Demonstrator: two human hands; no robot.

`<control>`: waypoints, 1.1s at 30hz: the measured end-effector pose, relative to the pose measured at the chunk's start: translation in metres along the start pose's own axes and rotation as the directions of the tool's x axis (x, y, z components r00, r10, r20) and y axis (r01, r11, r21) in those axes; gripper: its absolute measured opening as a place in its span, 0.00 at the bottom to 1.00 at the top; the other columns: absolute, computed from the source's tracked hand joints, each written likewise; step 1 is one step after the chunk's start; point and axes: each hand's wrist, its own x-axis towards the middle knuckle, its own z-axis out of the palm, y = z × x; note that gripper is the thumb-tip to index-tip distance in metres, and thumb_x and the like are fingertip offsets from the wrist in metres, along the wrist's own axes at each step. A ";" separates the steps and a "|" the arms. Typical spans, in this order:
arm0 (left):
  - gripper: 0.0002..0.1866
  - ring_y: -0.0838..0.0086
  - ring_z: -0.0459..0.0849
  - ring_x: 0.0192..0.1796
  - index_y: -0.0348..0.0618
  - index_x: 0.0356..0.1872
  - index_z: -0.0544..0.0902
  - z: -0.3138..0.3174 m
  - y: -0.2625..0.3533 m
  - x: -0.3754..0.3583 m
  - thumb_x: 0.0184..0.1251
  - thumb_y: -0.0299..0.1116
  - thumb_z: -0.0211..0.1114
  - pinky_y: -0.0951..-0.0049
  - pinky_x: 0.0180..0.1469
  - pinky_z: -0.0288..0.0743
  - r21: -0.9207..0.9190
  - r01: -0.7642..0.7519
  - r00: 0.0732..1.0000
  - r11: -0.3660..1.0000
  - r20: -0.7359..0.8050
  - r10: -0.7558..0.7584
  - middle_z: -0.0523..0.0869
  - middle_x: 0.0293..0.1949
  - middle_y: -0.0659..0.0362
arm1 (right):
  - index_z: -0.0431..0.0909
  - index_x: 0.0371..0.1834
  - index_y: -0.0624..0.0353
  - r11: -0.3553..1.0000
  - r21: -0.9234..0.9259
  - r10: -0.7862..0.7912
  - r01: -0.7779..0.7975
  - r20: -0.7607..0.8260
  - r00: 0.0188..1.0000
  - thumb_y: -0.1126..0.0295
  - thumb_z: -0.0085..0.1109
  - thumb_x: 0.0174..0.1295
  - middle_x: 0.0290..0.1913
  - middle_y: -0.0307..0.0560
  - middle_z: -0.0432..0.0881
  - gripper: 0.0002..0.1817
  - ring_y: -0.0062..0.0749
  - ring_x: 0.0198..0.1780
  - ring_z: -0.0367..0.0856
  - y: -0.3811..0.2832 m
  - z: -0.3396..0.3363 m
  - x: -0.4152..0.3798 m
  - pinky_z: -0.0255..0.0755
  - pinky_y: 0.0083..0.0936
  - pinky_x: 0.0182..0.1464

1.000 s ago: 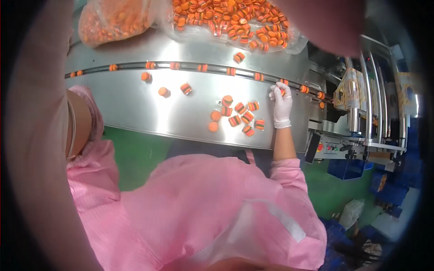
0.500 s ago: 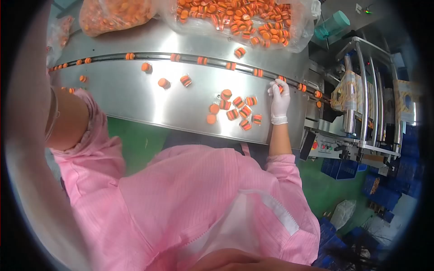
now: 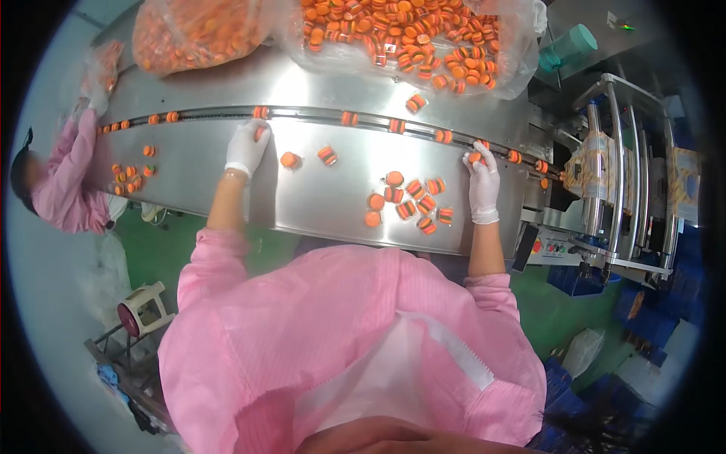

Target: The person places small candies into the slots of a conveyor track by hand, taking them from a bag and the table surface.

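Observation:
My left hand (image 3: 246,150), in a white glove, is at the near side of a narrow conveyor channel (image 3: 302,112). Its fingers are closed around an orange layered burger-shaped candy (image 3: 259,133). Farther right, my right hand (image 3: 484,188), also gloved, is beside the same channel with its fingers curled on another burger-shaped candy (image 3: 475,157). Candies with red and dark stripes sit spaced along the channel, such as the conveyor candy (image 3: 349,118) between my hands. Loose wrapped candies (image 3: 406,209) lie in a cluster on the metal table (image 3: 333,204) left of my right wrist.
Behind the channel are an open bag of candies (image 3: 393,34) and a fuller plastic bag (image 3: 197,38). A wrapping machine with rollers (image 3: 620,166) stands at the right. At the far left a co-worker in a pink sleeve (image 3: 72,170) is by the table. A stool (image 3: 144,309) stands lower left.
My left arm, earlier raised close to the camera, has come down to the channel, and its hand now grips a candy that lay loose. My right hand stays beside the channel. The co-worker has become visible.

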 end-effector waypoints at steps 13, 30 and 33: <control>0.13 0.73 0.83 0.38 0.36 0.47 0.77 0.003 -0.021 0.076 0.64 0.32 0.60 0.75 0.40 0.78 -0.165 0.366 0.923 0.916 0.192 -0.334 0.83 0.38 0.57 | 0.67 0.49 0.61 0.740 -0.664 0.122 0.110 0.293 0.948 0.63 0.63 0.55 0.36 0.49 0.79 0.23 0.37 0.36 0.81 -0.013 0.130 0.037 0.74 0.32 0.38; 0.12 0.55 0.80 0.43 0.40 0.43 0.78 0.068 0.201 0.142 0.62 0.36 0.62 0.61 0.45 0.75 -0.018 -0.580 0.805 0.814 0.138 0.577 0.79 0.40 0.48 | 0.73 0.45 0.55 0.359 -0.883 -0.202 0.302 0.243 0.949 0.62 0.64 0.55 0.43 0.54 0.73 0.18 0.50 0.38 0.79 -0.028 0.124 0.065 0.76 0.40 0.39; 0.11 0.51 0.79 0.44 0.39 0.40 0.76 0.072 0.201 0.138 0.62 0.35 0.61 0.56 0.45 0.73 0.021 -0.599 0.793 0.800 0.153 0.590 0.78 0.40 0.46 | 0.72 0.46 0.55 0.275 -0.912 -0.180 0.304 0.262 0.948 0.64 0.63 0.54 0.42 0.56 0.74 0.18 0.49 0.39 0.80 -0.031 0.125 0.085 0.77 0.40 0.39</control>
